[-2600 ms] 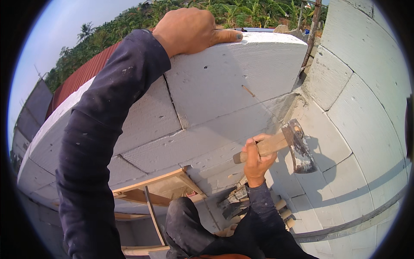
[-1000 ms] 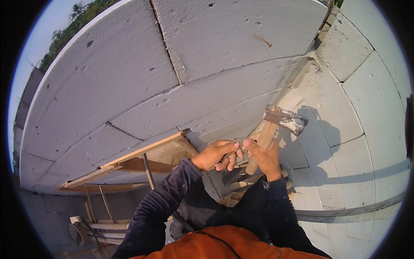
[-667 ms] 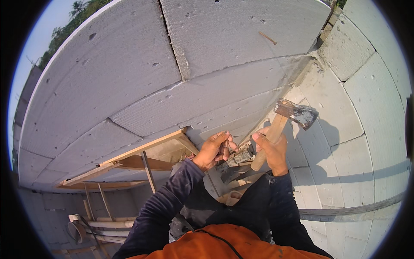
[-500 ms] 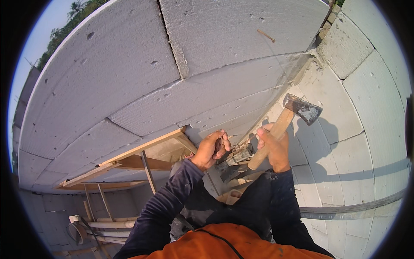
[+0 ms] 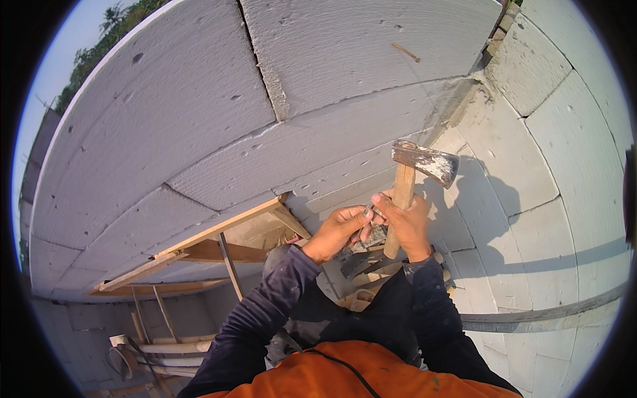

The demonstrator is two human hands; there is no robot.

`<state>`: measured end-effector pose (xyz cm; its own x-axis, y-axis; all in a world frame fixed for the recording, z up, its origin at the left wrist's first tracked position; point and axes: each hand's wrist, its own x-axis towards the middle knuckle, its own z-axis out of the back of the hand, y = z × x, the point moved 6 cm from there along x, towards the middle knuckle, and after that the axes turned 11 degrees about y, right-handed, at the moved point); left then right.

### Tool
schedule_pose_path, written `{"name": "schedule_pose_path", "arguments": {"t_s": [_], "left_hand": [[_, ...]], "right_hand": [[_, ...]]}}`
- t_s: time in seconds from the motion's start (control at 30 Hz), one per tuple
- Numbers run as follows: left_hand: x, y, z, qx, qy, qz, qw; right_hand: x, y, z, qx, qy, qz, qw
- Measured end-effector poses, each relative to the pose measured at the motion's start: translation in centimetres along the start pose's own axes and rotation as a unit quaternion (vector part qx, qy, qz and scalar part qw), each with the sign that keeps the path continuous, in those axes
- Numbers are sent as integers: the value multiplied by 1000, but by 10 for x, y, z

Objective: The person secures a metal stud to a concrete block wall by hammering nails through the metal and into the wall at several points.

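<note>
A hatchet [image 5: 425, 162] with a worn dark head and a pale wooden handle stands nearly upright. My right hand [image 5: 410, 225] is closed round the handle, below the head. Beside it, my left hand [image 5: 337, 233] is closed in a pinch, thumb against fingers. The fingertips of both hands meet in front of the wall corner. What lies between the left fingertips, if anything, is too small to make out. A rusty nail [image 5: 406, 52] sticks out of the pale block wall [image 5: 338, 60] above my hands.
A second block wall [image 5: 531, 159] rises on the right, crossed by a long metal bar [image 5: 544, 320]. A wooden frame [image 5: 219, 229] is set in the left wall, with a thin prop [image 5: 229, 265] against it. Several pipes [image 5: 176, 347] lie at lower left.
My right hand has brought the hatchet left and turned it more upright. My left hand has moved right, and the fingertips of both hands now meet.
</note>
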<state>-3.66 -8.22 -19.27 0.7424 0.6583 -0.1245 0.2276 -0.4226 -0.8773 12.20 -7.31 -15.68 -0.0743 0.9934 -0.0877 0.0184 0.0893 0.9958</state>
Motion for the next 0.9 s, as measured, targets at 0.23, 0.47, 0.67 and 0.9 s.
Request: {"name": "schedule_pose_path", "arguments": {"t_s": [0.23,0.47,0.67,0.9], "left_hand": [[4,-1,18,-101,-115,-100,983],[10,14,13,-29,-185,-76,979],[25,36,8,-4,-167,-144,975],[31,41,32,144,-302,-188,923]], "right_hand": [[-23,-3,-14,-35,-32,-28,998],[-38,-36,-25,-17,-44,-43,998],[-41,-29,-18,-189,-91,29,977],[-22,-57,-7,-93,-111,-32,989]]}}
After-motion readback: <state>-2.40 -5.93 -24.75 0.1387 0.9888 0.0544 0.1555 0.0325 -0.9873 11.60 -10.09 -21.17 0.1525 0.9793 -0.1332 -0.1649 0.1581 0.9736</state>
